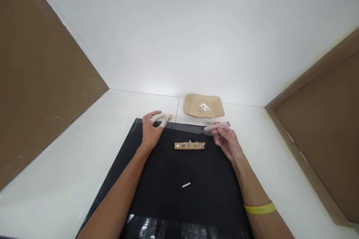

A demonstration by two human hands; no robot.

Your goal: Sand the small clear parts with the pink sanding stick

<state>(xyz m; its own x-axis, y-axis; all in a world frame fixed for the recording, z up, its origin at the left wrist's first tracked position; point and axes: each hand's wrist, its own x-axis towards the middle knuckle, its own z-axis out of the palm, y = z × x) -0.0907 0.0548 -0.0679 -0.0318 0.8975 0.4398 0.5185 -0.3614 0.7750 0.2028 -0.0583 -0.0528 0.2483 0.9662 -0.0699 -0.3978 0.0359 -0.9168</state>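
My left hand (153, 129) is over the far left part of the black mat, with white finger cots on its thumb and index finger. Those two fingers close toward each other around a small pale item (169, 117) at their tips. At the right, my right hand (226, 138) holds a pale pinkish tube (217, 126) between thumb and fingers, roughly level. Between the hands lies a narrow tan strip (180, 147) bearing several small clear or metallic pieces. Nearer me, a short silvery rod (186, 185) rests on the black mat (179, 205).
A tan paper tray (192, 110) sits at the back by the white wall, with a small labelled clear bag (204, 108) in it. Brown panels stand at the left (42, 67) and right (325, 119). A yellow band circles my right forearm.
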